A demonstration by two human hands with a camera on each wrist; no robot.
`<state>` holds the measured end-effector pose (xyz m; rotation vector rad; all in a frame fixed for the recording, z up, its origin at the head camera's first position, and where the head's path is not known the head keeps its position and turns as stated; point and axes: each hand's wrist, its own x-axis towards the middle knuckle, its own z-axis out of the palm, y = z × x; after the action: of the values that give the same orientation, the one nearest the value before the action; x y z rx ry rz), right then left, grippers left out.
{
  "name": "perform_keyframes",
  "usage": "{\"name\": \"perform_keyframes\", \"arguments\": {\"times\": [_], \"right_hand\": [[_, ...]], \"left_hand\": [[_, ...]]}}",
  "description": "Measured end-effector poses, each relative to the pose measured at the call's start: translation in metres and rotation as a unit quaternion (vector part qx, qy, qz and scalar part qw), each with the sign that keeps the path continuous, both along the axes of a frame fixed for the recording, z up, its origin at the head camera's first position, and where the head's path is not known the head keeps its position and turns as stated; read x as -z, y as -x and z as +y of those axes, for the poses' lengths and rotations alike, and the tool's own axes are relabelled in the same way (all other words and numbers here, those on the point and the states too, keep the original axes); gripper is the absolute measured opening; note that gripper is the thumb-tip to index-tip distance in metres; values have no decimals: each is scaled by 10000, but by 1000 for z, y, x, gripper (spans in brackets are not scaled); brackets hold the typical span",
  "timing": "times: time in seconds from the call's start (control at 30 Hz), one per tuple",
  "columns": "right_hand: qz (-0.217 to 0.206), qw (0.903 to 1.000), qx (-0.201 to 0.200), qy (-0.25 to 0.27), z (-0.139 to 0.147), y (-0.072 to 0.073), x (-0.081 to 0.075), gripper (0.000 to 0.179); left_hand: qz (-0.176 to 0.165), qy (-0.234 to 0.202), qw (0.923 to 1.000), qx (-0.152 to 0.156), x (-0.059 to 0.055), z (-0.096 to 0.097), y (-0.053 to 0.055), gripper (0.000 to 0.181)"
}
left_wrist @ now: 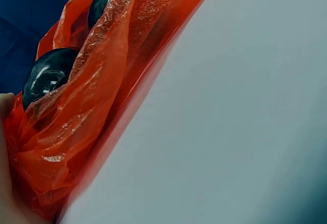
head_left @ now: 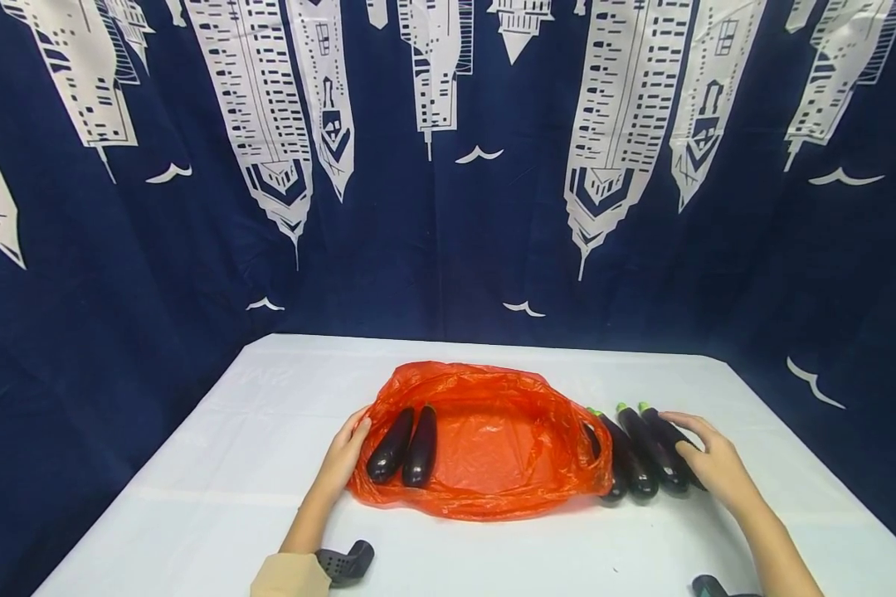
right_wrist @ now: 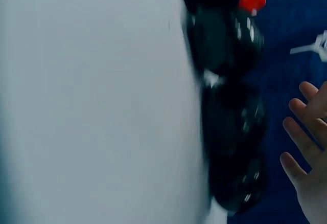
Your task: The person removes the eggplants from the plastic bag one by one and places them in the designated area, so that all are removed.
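The row of eggplants (head_left: 650,452) lies towards the right edge of the desk (head_left: 194,514), the right hand (head_left: 713,464) at its outer end, fingers loosely spread. Mid-desk, the left hand (head_left: 346,454) grips the left rim of the red bag (head_left: 485,504), two more eggplants (head_left: 421,452) inside. A nudge could roll the row; slack plastic could fold over. The right wrist view shows separated fingers that overlap in the head view.
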<state>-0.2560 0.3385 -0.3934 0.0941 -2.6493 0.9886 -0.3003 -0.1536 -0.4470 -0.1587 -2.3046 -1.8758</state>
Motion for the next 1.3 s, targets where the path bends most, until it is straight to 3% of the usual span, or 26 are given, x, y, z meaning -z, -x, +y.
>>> {"name": "perform_keyframes", "arguments": {"times": [0.3, 0.53, 0.83, 1.03, 1.3], "right_hand": [[470, 9973, -489, -287, -51, -7, -17, 35], [278, 9934, -954, -575, -93, -16, -26, 34], [161, 9862, -1439, -801, -140, -19, -21, 39], [-273, 9813, -1736, -783, -176, -17, -23, 48], [-479, 9689, -2273, -853, -224, -3, -14, 55]], "left_hand": [[-16, 2, 10000, -6, -1, 0, -1, 47], [27, 87, 9999, -43, 0, 0, -1, 47], [-7, 55, 10000, 20, -2, 0, -2, 48], [-18, 41, 10000, 8, -2, -1, -2, 48], [-41, 76, 10000, -5, -2, 0, -3, 48]]}}
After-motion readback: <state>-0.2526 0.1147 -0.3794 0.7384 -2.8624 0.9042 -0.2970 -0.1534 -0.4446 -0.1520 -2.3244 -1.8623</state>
